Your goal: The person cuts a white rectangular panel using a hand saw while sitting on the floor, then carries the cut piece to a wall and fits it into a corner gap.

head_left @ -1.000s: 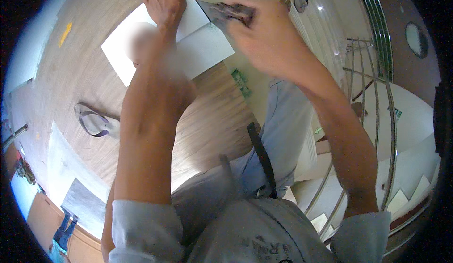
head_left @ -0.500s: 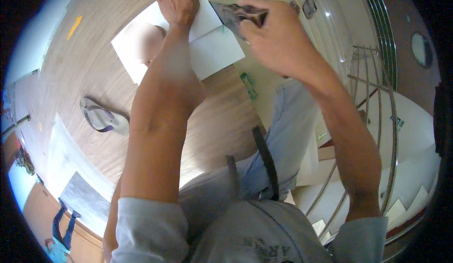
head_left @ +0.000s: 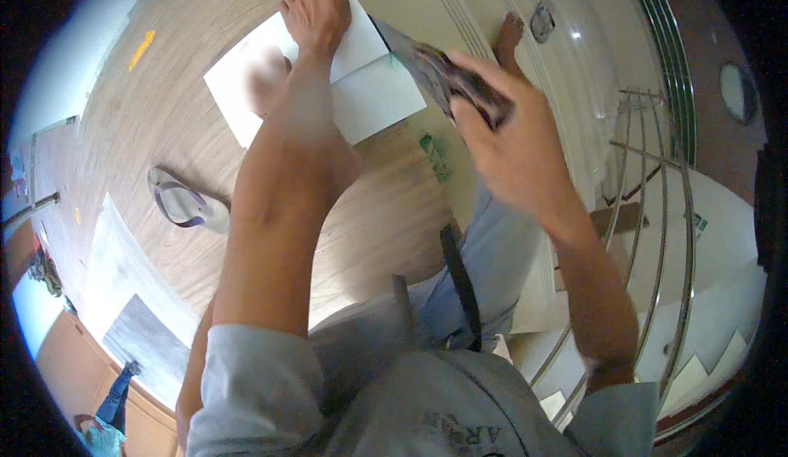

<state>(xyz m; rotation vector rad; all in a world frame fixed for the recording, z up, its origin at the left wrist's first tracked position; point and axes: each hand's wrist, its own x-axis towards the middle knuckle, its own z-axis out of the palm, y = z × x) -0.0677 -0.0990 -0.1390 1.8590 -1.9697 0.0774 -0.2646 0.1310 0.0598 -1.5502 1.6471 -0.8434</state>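
Floor [head_left: 394, 203], largest item: brown, streaked wood-grain surface, spread to your left and ending in a straight edge before a cream area with ridged lines. Railing [head_left: 663, 252]: slim shiny metal bars, to your right. Trouser leg [head_left: 501, 260]: faded blue cloth, below your right hand. White panel [head_left: 382, 100]: flat, smooth, angular, lying on the floor, its right part reaching past the floor's edge; a thin line crossed it, though whether seam, fold or cut could not be told, and its left part was blurred. Bladed tool [head_left: 410, 59]: long, flat, tapering grey blade with a mottled dark handle, slanting down to your right, tip at the panel's right edge. Sandal [head_left: 195, 211]: pale sole, dark purple thong strap, on the floor well left of the panel. Right hand [head_left: 519, 149]: fingers wrapped around the tool's handle. Left hand [head_left: 316, 14]: bent fingers held close together, resting upon the panel's upper part. Green patch [head_left: 435, 159]: speckled, irregular, just beyond the floor's edge. Yellow mark [head_left: 141, 50]: narrow strip, upper left on the floor.
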